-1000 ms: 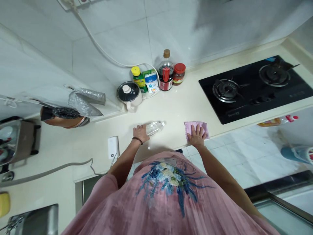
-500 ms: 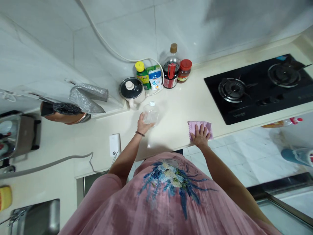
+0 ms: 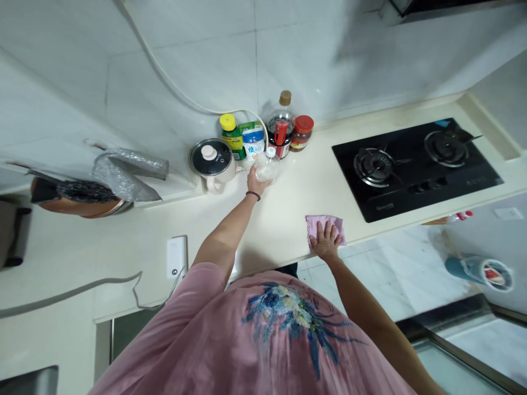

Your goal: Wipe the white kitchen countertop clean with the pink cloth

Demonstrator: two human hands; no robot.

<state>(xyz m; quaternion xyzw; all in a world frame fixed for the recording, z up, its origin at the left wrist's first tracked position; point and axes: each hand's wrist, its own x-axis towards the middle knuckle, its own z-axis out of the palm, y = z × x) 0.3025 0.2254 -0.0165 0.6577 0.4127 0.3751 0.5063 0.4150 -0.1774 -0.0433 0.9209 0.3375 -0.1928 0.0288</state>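
My left hand [image 3: 256,180] is stretched out to the back of the counter and is closed around a clear plastic bottle [image 3: 267,167] with a white cap, held upright. The bottle is right in front of the row of condiments: a yellow-capped green bottle [image 3: 231,133], a blue and white carton [image 3: 252,141], a dark sauce bottle [image 3: 281,125] and a red-lidded jar [image 3: 301,132]. My right hand [image 3: 326,241] lies flat with fingers spread on a pink cloth [image 3: 325,226] near the counter's front edge.
A small white pot with a dark lid [image 3: 212,160] stands left of the bottle. A black gas hob [image 3: 415,166] fills the right of the cream counter [image 3: 288,203]. A white power bank [image 3: 177,257] and cable lie front left; a copper pan [image 3: 78,200] sits far left.
My left hand lifted the clear bottle from lying on the counter, stood it upright and carried it back to the condiment row. My right hand stayed on the pink cloth.
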